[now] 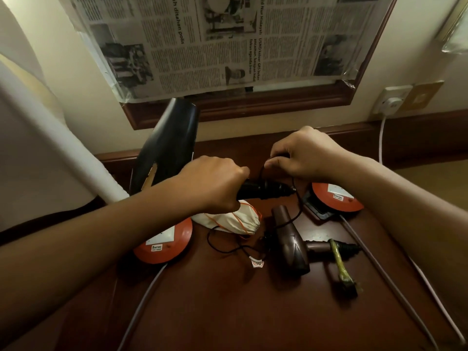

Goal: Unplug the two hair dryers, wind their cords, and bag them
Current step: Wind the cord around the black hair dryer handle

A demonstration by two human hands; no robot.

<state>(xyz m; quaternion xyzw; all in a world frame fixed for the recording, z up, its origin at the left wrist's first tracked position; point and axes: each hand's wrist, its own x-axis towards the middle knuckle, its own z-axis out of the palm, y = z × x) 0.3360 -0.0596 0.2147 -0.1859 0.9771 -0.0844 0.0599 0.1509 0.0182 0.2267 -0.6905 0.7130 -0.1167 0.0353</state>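
Observation:
My left hand [215,183] grips the handle of a black hair dryer [169,143], whose barrel points up toward the wall. My right hand [304,153] pinches this dryer's thin black cord [298,198] just above the handle's end. The cord trails down over the desk toward a small white tag [257,263]. A brown hair dryer [291,241] lies on the desk in front of me, with a yellow-taped plug [342,269] beside its handle. A white drawstring bag [233,221] with an orange string lies under my left hand.
Two orange extension reels [164,244] [336,198] sit on the dark wooden desk [228,312], their grey cables running toward me. A white plug sits in the wall socket [390,102] at right. A newspaper-covered mirror [228,46] hangs ahead; a white pole [50,148] slants at left.

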